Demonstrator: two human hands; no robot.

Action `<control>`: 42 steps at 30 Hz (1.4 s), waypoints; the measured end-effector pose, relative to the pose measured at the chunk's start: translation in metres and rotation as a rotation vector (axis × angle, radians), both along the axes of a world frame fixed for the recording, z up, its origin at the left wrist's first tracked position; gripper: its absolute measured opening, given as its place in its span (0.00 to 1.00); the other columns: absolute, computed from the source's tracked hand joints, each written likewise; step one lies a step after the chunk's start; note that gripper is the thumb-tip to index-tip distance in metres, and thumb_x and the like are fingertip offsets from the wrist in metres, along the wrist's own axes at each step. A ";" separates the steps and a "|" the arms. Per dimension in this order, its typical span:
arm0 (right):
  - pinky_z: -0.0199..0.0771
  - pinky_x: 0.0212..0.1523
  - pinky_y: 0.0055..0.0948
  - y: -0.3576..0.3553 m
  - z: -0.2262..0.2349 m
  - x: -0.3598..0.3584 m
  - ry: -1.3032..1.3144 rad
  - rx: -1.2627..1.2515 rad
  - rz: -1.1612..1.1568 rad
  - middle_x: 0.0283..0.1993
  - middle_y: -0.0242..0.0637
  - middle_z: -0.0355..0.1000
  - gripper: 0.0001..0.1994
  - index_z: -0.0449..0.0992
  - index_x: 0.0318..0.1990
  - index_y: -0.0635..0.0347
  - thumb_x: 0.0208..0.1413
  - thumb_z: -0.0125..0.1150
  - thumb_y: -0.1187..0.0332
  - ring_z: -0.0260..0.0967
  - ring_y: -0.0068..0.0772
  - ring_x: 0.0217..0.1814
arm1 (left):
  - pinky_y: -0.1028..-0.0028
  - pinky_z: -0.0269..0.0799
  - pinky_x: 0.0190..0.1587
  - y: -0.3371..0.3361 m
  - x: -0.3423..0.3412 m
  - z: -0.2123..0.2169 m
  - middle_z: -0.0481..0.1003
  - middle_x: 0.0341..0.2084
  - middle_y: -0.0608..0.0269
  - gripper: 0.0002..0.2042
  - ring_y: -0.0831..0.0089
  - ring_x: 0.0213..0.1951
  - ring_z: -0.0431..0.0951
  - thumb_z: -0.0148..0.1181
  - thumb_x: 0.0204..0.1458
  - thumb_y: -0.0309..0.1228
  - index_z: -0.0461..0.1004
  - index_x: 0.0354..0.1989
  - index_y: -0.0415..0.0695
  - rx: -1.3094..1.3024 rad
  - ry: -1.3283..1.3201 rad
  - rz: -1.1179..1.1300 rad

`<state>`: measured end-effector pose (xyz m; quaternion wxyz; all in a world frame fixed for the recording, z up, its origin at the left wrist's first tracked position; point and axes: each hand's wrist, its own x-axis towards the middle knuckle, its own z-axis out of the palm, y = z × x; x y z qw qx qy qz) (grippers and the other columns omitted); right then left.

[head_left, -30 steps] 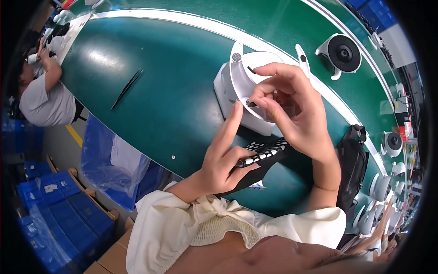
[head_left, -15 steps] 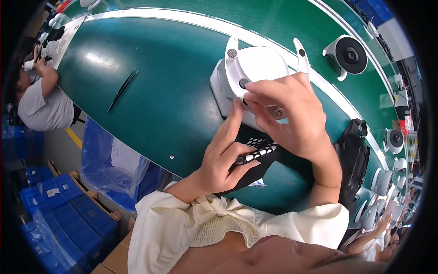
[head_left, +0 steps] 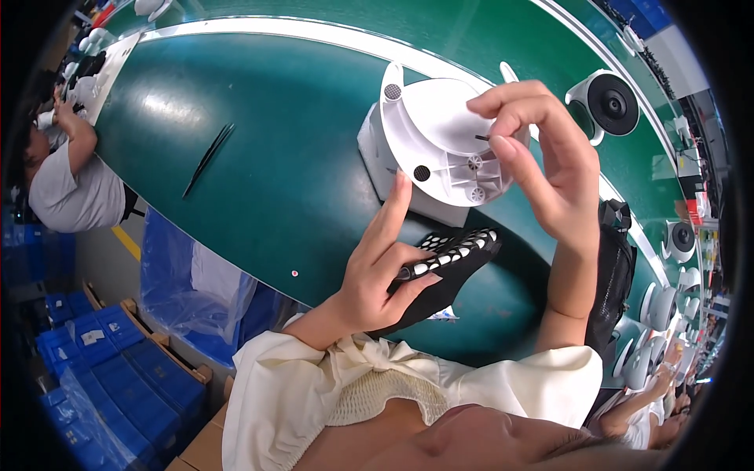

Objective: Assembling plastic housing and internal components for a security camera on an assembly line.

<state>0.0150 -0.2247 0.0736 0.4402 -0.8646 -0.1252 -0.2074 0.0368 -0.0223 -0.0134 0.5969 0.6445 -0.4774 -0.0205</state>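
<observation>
On a grey block [head_left: 448, 212] lies an upturned white plastic housing [head_left: 452, 118] with curved legs and ribs on its underside. A grey dotted round pad [head_left: 393, 92] sits near one leg's tip, and a black round pad [head_left: 422, 173] on the near rim. My left hand [head_left: 377, 279] grips a black sheet with white dots [head_left: 452, 255], its index finger stretched up to the housing's near edge. Over the housing's right part is my right hand [head_left: 542, 149]. Its thumb and a finger pinch a small thin dark pad [head_left: 482, 137], seen edge-on.
Black tweezers [head_left: 208, 161] lie on the green table [head_left: 275, 118] at left. A tiny round piece [head_left: 295, 274] rests near its front edge. A black bag [head_left: 613, 275] stands at right. White units with round black faces [head_left: 610, 104] sit beyond the pale rail. A co-worker [head_left: 75, 177] sits far left.
My right hand has moved right and up, away from the near rim, and now shows a small dark pad between its fingertips. The black pad on the near rim is uncovered. My left hand has barely moved.
</observation>
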 end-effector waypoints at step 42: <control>0.68 0.27 0.25 0.008 0.001 -0.015 0.051 -0.279 -0.100 0.27 0.36 0.65 0.05 0.69 0.25 0.66 0.38 0.57 0.79 0.66 0.31 0.27 | 0.57 0.48 0.58 -0.001 -0.004 -0.006 0.49 0.56 0.29 0.08 0.41 0.60 0.47 0.58 0.44 0.27 0.66 0.26 0.35 -0.002 0.043 0.004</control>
